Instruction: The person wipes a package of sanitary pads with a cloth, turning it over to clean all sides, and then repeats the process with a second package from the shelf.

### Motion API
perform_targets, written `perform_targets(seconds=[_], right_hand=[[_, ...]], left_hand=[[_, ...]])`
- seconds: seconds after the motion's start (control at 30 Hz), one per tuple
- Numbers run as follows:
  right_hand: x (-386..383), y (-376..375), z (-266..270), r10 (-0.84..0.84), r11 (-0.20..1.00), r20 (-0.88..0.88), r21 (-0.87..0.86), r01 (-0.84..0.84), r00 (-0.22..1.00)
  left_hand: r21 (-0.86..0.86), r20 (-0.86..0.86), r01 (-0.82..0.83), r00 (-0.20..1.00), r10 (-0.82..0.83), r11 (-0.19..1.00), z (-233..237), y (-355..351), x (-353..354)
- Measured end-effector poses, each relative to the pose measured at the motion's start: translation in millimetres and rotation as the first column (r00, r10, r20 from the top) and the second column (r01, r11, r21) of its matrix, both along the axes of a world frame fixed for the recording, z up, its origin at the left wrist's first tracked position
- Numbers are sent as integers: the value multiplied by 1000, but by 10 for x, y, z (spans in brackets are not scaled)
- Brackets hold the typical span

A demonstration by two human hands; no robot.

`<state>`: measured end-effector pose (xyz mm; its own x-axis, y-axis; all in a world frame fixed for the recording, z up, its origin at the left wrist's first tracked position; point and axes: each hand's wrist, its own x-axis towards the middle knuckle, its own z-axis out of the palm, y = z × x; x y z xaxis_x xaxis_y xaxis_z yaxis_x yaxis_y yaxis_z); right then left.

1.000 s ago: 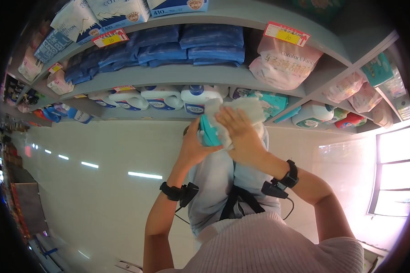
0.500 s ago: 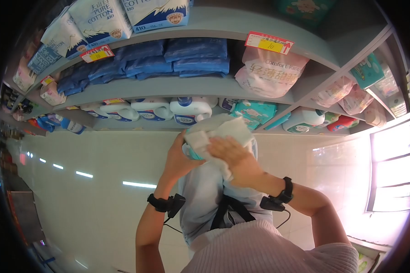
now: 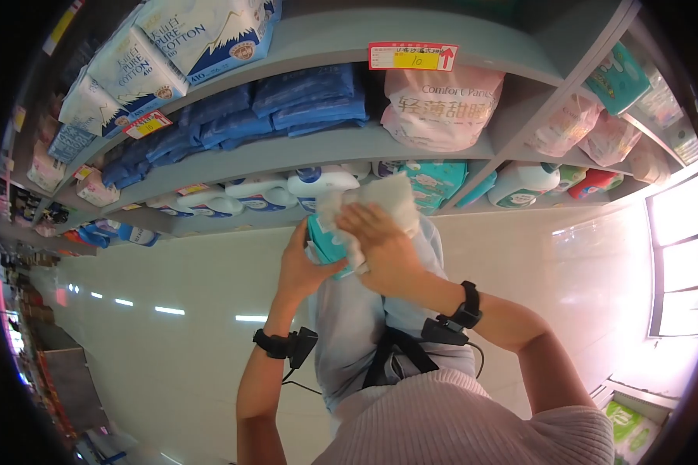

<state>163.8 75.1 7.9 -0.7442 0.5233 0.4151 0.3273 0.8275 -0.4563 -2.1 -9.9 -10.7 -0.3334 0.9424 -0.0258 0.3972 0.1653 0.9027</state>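
Note:
My left hand [image 3: 301,263] grips a teal package [image 3: 327,242] by its left side, thumb across its lower edge. A white cloth [image 3: 392,203] lies over the package and hides much of it. On top of the cloth is my right hand [image 3: 376,244], pressing it with the fingers together. Both hands are in front of my knees, just below the bottom shelf, where white jugs [image 3: 318,182] and another teal package [image 3: 434,182] stand.
Grey shelves [image 3: 318,143] curve across the top, with blue packs [image 3: 310,101], white cotton packs [image 3: 202,39] and a pink bag [image 3: 442,108]. More goods stand at the right. Below is a pale tiled floor [image 3: 171,271]; a window [image 3: 678,263] is at the right.
The cloth and my right hand have shifted left and down across the package, baring more of its teal left side. The view has turned a little, so the shelves appear moved.

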Motion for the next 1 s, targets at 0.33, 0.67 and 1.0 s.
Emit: perform_targets(seconds=[0.33,0.67,1.0], right_hand=[[42,-187,224,315,947,-86,-44,-319,945],[282,-7,-4,235,963,48,-151,-226,971],[70,35,42,273,940,47,-224,-256,961]], left_hand=[[244,-224,81,974,-25,966,-111,-20,-75],[-391,436,-68,865,250,918,-48,-228,-169],[-40,109,120,987,-115,992,-253,-409,4]])
